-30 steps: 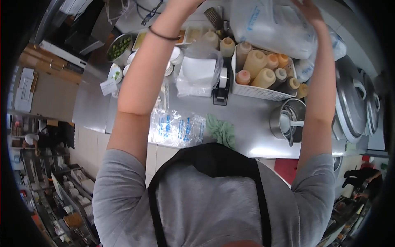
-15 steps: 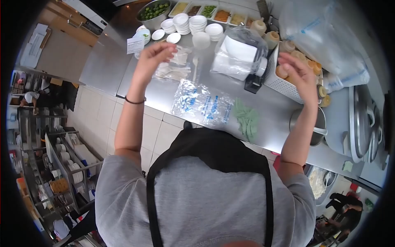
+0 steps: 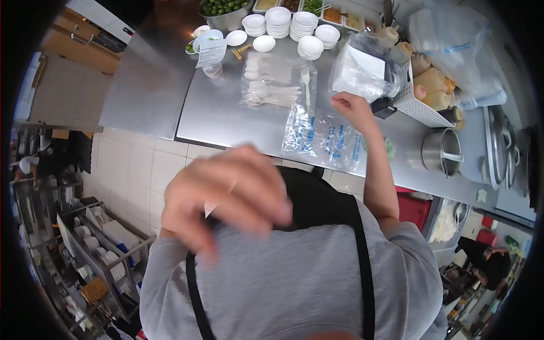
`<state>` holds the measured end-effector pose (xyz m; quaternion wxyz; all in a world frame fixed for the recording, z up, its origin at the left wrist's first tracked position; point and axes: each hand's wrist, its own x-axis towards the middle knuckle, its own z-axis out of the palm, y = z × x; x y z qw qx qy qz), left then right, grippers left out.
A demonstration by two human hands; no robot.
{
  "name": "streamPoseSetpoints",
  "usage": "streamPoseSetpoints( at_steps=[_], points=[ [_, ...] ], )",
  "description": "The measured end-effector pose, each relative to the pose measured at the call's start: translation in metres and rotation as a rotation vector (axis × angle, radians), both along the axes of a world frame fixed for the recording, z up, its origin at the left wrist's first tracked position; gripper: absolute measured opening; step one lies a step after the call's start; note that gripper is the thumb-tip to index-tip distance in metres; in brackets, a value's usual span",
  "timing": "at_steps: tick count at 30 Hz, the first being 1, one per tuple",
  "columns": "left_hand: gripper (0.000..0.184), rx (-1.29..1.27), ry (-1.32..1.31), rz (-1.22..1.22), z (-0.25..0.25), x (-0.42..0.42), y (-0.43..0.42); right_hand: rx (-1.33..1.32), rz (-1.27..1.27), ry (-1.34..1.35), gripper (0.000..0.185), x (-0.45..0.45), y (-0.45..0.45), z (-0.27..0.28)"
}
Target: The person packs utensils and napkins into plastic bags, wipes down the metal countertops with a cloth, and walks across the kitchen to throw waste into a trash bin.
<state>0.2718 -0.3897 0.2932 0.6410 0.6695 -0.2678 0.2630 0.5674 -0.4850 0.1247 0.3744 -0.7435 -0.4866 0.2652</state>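
Observation:
My left hand (image 3: 226, 195) is raised close to the camera, in front of my chest. It is blurred, its fingers loosely bent and apart, with nothing visible in them. Over the counter, my right hand (image 3: 352, 109) has its fingers curled together near a plastic-wrapped stack of white sheets (image 3: 362, 65); whether anything is between them is hidden. Below that hand lie clear plastic bags with blue print (image 3: 326, 139). Bagged spoons (image 3: 272, 90) and a white fork (image 3: 306, 88) lie to the left. A crumpled pale green piece (image 3: 390, 148) shows partly behind my right forearm.
Stacked small white dishes (image 3: 277, 22) stand at the back beside a bowl of green fruit (image 3: 226, 17). A white basket of bottles (image 3: 422, 107) and a metal pot (image 3: 433, 150) are on the right. A printed slip (image 3: 212, 52) stands left. Other people are in the distance.
My left hand has come back from above the counter toward my chest and the camera. My right hand has moved left and down, its fingers more curled. The view has shifted.

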Motion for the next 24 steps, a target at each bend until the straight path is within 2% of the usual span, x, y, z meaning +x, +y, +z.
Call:
streamPoseSetpoints(
  at_steps=[3, 5, 6, 8, 9, 10, 11, 12, 14, 16, 17, 18, 19, 20, 21, 23, 24],
  points=[
    [0.019, -0.274, -0.091, -0.189, 0.043, -0.023, -0.009, -0.066, -0.058, -0.117, 0.019, -0.014, 0.005, -0.018],
    [0.016, -0.275, -0.108, -0.243, 0.059, -0.019, -0.015, -0.109, -0.089, -0.158, 0.019, -0.019, 0.005, -0.017],
    [0.009, -0.48, -0.215, -0.045, 0.063, -0.009, -0.035, -0.051, -0.09, -0.12, 0.02, -0.021, 0.004, -0.012],
    [0.011, -0.686, -0.317, 0.15, 0.067, -0.009, -0.033, 0.002, -0.099, -0.086, 0.02, -0.019, 0.003, 0.002],
    [0.006, -0.524, -0.211, -0.095, 0.067, -0.018, -0.012, 0.083, -0.151, -0.061, 0.019, -0.012, 0.006, 0.011],
    [0.016, -0.353, -0.103, -0.333, 0.066, -0.022, -0.001, 0.165, -0.202, -0.034, 0.019, -0.003, 0.01, 0.02],
    [0.016, -0.355, -0.102, -0.336, 0.064, -0.017, -0.009, 0.18, -0.226, -0.075, 0.018, 0.011, 0.016, 0.029],
    [0.004, -0.472, -0.195, -0.298, 0.061, -0.009, -0.023, 0.196, -0.249, -0.115, 0.017, 0.03, 0.024, 0.033],
    [0.013, -0.587, -0.284, -0.256, 0.066, -0.003, -0.032, 0.26, -0.305, -0.258, 0.019, 0.077, 0.047, 0.024],
    [0.013, -0.532, -0.067, -0.439, 0.082, -0.005, -0.029, 0.066, -0.38, -0.343, 0.023, 0.128, 0.074, -0.009],
    [0.014, -0.511, 0.008, -0.498, 0.087, -0.007, -0.03, -0.043, -0.349, -0.387, 0.027, 0.125, 0.082, -0.005],
    [0.014, -0.569, 0.122, -0.465, 0.089, -0.013, -0.037, -0.151, -0.319, -0.43, 0.032, 0.121, 0.09, -0.003],
    [0.014, -0.592, 0.18, -0.452, 0.088, -0.012, -0.037, -0.147, -0.327, -0.429, 0.032, 0.123, 0.095, -0.009],
    [0.014, -0.617, 0.238, -0.438, 0.087, -0.011, -0.037, -0.187, -0.321, -0.537, 0.035, 0.127, 0.1, -0.024],
    [0.006, -0.468, 0.105, -0.553, 0.08, -0.001, -0.028, -0.229, -0.315, -0.645, 0.037, 0.132, 0.103, -0.038],
    [0.016, -0.314, -0.032, -0.663, 0.076, 0.0, -0.024, -0.247, -0.314, -0.656, 0.035, 0.159, 0.105, -0.064],
    [0.016, -0.312, 0.008, -0.635, 0.078, -0.006, -0.025, -0.268, -0.304, -0.666, 0.033, 0.172, 0.105, -0.075]
  ],
)
